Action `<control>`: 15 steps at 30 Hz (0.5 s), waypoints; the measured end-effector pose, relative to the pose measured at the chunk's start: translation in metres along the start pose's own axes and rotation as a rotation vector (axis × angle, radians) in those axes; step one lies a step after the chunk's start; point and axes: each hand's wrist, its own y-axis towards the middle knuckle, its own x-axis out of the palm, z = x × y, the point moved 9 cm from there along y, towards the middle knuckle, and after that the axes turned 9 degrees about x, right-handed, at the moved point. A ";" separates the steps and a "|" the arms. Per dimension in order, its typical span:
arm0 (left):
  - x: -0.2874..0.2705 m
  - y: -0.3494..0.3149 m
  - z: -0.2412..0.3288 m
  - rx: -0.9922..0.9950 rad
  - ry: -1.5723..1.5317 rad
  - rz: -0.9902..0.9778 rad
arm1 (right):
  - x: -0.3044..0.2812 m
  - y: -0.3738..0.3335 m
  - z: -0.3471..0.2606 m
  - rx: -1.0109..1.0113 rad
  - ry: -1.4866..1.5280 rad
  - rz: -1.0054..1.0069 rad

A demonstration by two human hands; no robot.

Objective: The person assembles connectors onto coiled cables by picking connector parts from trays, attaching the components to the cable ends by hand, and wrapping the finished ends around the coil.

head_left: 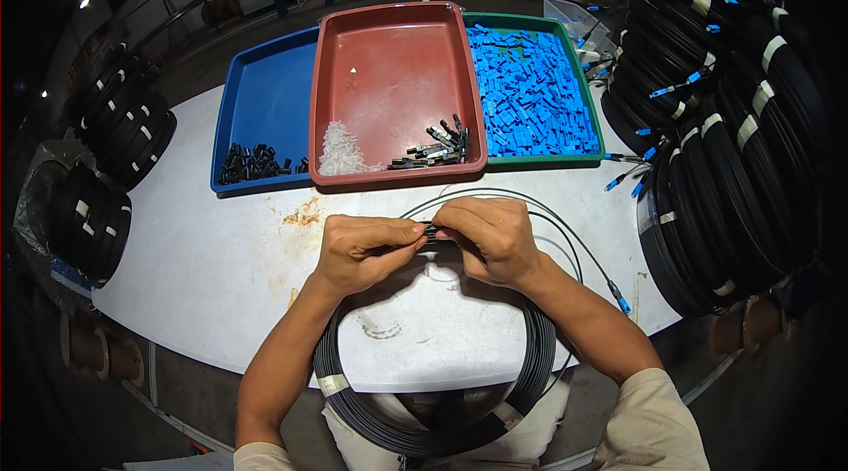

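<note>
My left hand [364, 248] and my right hand [490, 237] meet over the middle of the table, fingertips nearly touching. Both pinch a small black connector part [430, 230], mostly covered by the fingers. Beneath my forearms a coil of black cable [541, 339] hangs over the near table edge, bound with pale tape. From behind my right hand, loose cable loops out to the right and ends in a blue connector [624, 305] on the table.
Beyond my hands stand a blue tray [274, 109] with black pieces, a red tray [411, 65] with clear sleeves and dark connectors, and a green tray [603, 140] full of blue pieces. Stacked cable coils [724, 206] rise at right; more coils [88, 224] stand at left.
</note>
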 end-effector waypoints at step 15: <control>0.002 -0.004 -0.005 -0.068 -0.075 -0.008 | 0.000 0.001 0.001 0.023 0.078 -0.027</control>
